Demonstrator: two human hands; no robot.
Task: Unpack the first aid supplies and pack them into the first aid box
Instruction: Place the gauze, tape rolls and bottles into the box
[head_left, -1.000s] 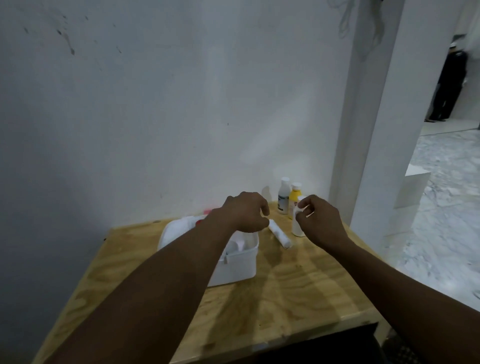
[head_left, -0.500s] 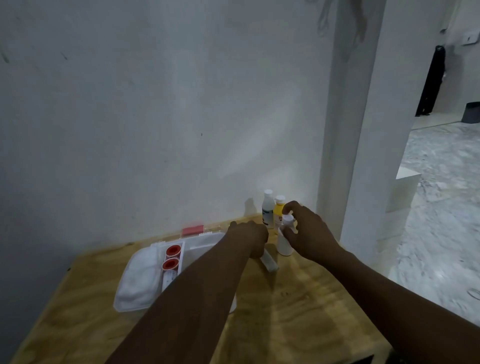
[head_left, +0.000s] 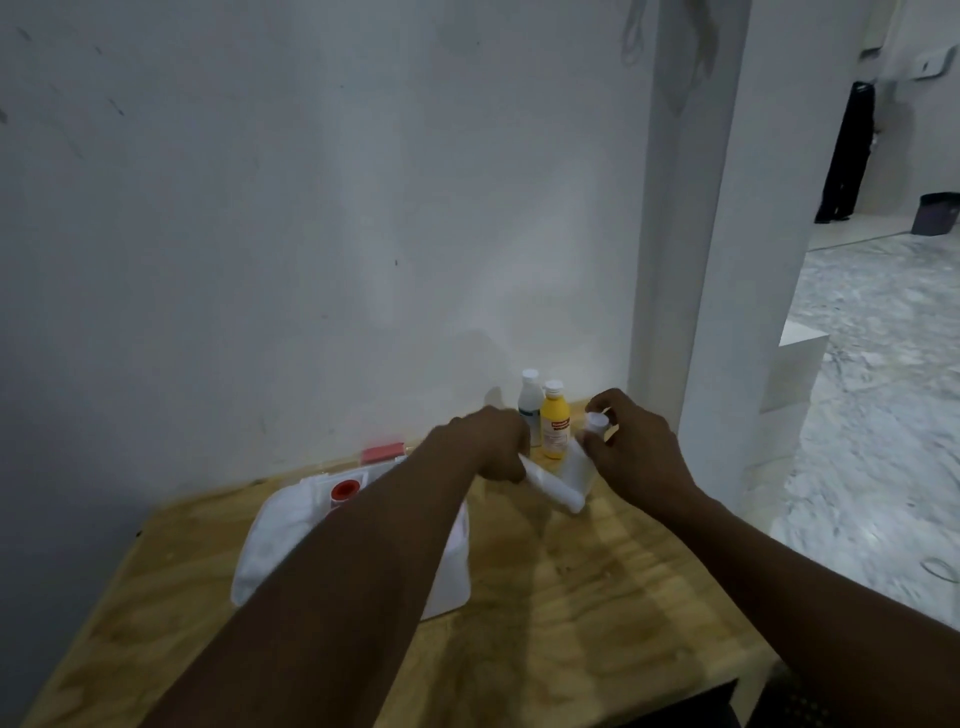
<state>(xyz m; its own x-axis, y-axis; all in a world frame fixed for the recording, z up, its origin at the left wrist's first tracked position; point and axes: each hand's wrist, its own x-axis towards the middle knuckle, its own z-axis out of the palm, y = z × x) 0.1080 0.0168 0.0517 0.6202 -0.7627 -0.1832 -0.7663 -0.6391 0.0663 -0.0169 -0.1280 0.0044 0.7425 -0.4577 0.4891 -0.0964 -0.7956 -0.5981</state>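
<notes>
A white first aid box (head_left: 447, 587) stands open on the wooden table (head_left: 571, 597), with a white cloth-like pad (head_left: 275, 540) and a red-capped item (head_left: 343, 490) inside; my left forearm covers much of it. My left hand (head_left: 493, 447) is shut on one end of a white bandage roll (head_left: 553, 487), lifted slantwise off the table. My right hand (head_left: 639, 452) grips a small white bottle (head_left: 584, 457) by its cap and neck. Behind them a yellow bottle (head_left: 555, 428) and a white bottle (head_left: 529, 405) stand against the wall.
A small red object (head_left: 383, 453) lies behind the box by the wall. A white pillar (head_left: 691, 260) rises just right of the table's back corner. The table's right edge drops to a marble floor (head_left: 883, 415).
My left hand has closed on the bandage roll and raised it off the table. My right hand has taken hold of the small white bottle and tilted it. The view has shifted slightly.
</notes>
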